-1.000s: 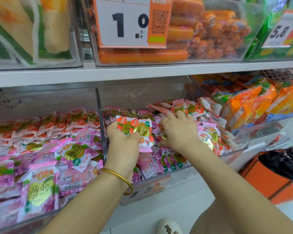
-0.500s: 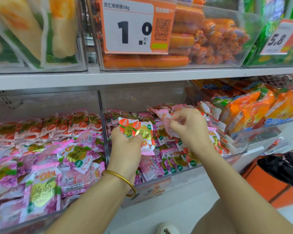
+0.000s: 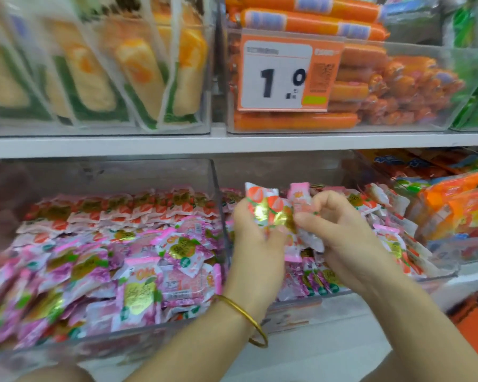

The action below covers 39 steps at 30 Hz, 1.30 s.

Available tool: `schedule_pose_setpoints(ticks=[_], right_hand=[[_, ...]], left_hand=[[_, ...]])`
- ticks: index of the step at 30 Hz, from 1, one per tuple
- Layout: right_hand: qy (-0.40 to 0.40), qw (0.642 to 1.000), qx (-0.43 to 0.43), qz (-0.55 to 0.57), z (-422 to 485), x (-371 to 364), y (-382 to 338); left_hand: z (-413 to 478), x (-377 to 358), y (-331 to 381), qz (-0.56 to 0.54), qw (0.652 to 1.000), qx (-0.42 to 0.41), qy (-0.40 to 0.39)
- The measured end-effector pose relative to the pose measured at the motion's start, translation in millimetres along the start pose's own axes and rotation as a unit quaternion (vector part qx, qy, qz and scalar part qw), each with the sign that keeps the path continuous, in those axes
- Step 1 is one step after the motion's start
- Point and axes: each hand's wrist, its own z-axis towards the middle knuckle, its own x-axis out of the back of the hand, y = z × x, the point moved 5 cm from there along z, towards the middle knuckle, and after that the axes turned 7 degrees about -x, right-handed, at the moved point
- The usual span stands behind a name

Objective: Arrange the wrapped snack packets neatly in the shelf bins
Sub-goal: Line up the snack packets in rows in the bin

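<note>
My left hand (image 3: 255, 238), with a gold bangle on the wrist, grips a small stack of white-and-orange snack packets (image 3: 262, 204) above the middle clear bin (image 3: 301, 301). My right hand (image 3: 340, 232) pinches a pink packet (image 3: 300, 194) right beside that stack, touching it. Under both hands the middle bin holds a loose heap of pink and orange packets. The left bin (image 3: 217, 194) holds a tidy back row of orange-marked packets (image 3: 127, 208) and a jumble of pink ones (image 3: 94, 271) in front. The frame is motion-blurred.
A white shelf board (image 3: 232, 144) runs just above the bins. On it stand bins of corn packs (image 3: 94, 64) and orange sausages (image 3: 370, 86), with a "1.0" price tag (image 3: 282, 75). Orange snack bags (image 3: 458, 205) fill the bin to the right.
Both hands have lifted off the heap and come together. My right hand went from pressing on the packets to picking up a pink one and bringing it against the left hand's stack. The view tilted upward.
</note>
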Motion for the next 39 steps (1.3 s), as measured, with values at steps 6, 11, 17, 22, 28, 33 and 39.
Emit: schedule_pose_setpoints(ticks=[6,11,17,22,28,33,39], right_hand=[[-0.053,0.998,-0.011,-0.023,-15,-33,-4],[-0.102,0.993,-0.055,0.036,-20,-74,-13],[-0.235,0.952,-0.178,0.086,-21,-145,-13],[-0.154,0.955,-0.251,0.038,21,-199,18],[-0.142,0.94,-0.305,-0.056,66,-264,40],[-0.053,0.947,-0.196,-0.249,119,-332,65],[-0.014,0.891,-0.065,-0.449,141,-376,73]], left_hand=[[-21,24,37,0.072,0.995,-0.037,-0.053],[-19,89,52,0.079,0.997,-0.016,-0.007],[-20,183,65,0.068,0.994,0.034,0.072],[-21,261,80,0.124,0.983,0.033,0.134],[-20,333,97,0.302,0.931,0.008,0.205],[-21,341,98,0.33,0.924,-0.004,0.191],[-11,343,87,0.281,0.948,0.049,0.14]])
